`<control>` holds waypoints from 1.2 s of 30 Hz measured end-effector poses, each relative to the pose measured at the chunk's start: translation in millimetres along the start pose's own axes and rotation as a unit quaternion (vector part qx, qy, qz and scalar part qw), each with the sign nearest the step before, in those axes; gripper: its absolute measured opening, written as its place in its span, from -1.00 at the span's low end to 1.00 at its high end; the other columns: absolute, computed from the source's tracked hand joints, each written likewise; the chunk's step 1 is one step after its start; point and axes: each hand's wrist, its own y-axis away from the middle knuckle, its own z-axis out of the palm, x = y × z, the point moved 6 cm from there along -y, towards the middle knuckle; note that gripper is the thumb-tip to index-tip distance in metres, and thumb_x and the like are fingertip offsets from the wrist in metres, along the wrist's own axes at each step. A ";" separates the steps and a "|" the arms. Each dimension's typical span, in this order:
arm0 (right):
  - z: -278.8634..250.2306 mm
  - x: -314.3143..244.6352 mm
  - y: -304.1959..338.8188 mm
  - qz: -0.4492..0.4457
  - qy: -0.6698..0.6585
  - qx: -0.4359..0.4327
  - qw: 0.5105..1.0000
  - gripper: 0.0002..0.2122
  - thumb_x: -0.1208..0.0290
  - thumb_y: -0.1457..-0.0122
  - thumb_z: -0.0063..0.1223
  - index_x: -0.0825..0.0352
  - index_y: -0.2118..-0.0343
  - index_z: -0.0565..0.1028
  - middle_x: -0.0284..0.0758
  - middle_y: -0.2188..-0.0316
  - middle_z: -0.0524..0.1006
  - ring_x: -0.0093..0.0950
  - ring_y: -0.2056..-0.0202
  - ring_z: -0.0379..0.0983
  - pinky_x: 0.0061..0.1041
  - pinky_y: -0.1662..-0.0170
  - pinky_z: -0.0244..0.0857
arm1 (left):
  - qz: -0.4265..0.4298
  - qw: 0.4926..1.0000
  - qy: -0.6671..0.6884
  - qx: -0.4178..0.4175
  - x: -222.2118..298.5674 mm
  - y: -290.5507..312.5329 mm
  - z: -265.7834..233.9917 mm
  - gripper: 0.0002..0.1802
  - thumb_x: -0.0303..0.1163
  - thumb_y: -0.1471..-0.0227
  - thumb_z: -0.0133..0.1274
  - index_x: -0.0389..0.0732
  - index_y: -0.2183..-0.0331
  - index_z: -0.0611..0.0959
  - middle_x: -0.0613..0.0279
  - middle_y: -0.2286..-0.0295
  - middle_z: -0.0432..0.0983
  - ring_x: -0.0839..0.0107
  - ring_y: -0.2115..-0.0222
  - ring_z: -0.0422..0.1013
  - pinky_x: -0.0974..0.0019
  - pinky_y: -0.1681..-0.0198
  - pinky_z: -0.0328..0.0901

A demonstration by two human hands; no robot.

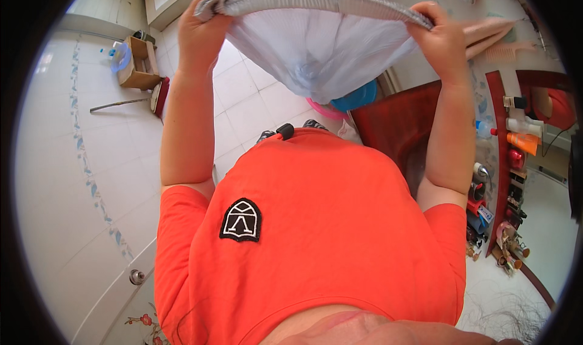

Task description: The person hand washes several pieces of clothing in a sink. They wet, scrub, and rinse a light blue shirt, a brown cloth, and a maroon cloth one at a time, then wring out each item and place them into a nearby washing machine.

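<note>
A pale blue, thin garment (322, 47) with a wide grey elastic waistband (316, 0) is stretched between my raised hands; it looks like a skirt, though its full shape does not show. My left hand (205, 32) grips the band at its left end, fingers wrapped over it. At the other end my right hand (438, 38) is closed on the same band. The cloth hangs in a sagging pouch below, away from my red shirt (328, 223).
Under the cloth stand a blue basin (359, 95) and a pink basin (325, 109), beside a dark red cabinet (398, 117). Toiletries line a red-framed mirror shelf (498, 181) at right. A cardboard box (138, 65) and a long-handled brush (159, 98) are at left on the tiles.
</note>
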 end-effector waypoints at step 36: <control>-25.7 -7.2 -120.1 -0.014 -0.110 -0.009 0.994 -0.80 0.34 -0.21 0.13 0.41 0.28 0.56 -0.41 0.41 0.55 -0.63 0.38 0.39 -0.64 0.26 0.29 | -0.027 0.985 -0.169 -0.019 11.8 -78.4 -44.0 -0.74 -0.55 0.01 0.11 -0.19 0.20 0.67 0.38 0.35 0.59 0.57 0.37 0.44 0.48 0.25 0.31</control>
